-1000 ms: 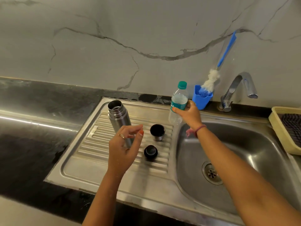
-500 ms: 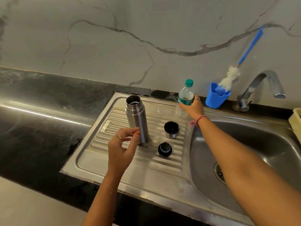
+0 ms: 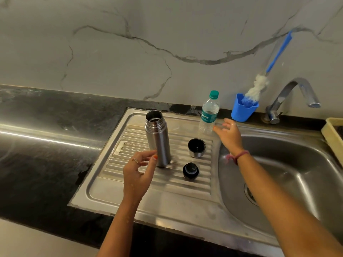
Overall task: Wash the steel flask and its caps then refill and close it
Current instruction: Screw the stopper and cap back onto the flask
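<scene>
Where ridges run, steel drainboard (image 3: 167, 190).

An open steel flask (image 3: 158, 139) stands upright on the sink's ribbed drainboard (image 3: 104, 186). The left hand (image 3: 138, 172) touches its base; the right hand (image 3: 229, 134), fingers spread, hovers just beside the water bottle (image 3: 209, 113).

A blue cup (image 3: 243, 112) holding a bottle brush (image 3: 259, 86) stood just left of the tap (image 3: 291, 97); a yellow basket (image 3: 332, 134) sat right of it.

Left hand (image 3: 138, 170) loosely curled (ringed); right hand (image 3: 229, 134) spread, outstretched.
</scene>
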A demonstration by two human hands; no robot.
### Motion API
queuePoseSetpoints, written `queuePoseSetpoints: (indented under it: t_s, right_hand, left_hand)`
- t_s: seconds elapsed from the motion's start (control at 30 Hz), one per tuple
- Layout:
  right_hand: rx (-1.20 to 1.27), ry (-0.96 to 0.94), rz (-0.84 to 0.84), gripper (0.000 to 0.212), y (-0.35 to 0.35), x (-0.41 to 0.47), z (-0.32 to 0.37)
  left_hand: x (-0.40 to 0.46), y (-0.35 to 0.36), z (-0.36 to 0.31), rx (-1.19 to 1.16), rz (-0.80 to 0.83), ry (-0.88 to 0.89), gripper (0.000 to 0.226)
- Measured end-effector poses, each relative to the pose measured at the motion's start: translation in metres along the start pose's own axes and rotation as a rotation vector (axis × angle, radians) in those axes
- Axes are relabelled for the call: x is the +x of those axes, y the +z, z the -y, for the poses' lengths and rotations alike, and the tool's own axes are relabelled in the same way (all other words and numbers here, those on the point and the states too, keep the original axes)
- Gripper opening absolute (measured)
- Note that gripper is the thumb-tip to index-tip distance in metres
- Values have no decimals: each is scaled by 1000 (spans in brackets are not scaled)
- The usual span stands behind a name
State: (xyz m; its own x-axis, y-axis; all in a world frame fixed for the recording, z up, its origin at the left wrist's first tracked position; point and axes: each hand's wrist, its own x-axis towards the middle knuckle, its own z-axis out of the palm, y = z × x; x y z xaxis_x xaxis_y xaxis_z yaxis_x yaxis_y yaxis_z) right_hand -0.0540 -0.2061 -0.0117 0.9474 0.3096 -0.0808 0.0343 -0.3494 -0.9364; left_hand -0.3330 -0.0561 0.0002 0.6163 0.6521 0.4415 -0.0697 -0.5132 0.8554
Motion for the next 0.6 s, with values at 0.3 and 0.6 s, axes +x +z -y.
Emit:
queuePoseSetpoints:
  t_s: [0.3, 0.6]
  right_hand:
    - [115, 52, -11, 10, -8, -130, -26]
    - [-213, -44, 296, 90, 30, -142, -61]
  left_hand:
    - [-2, 6, 32, -43, -34, -359, 36]
    - [26, 29, 46, 7, 182, -494, 126]
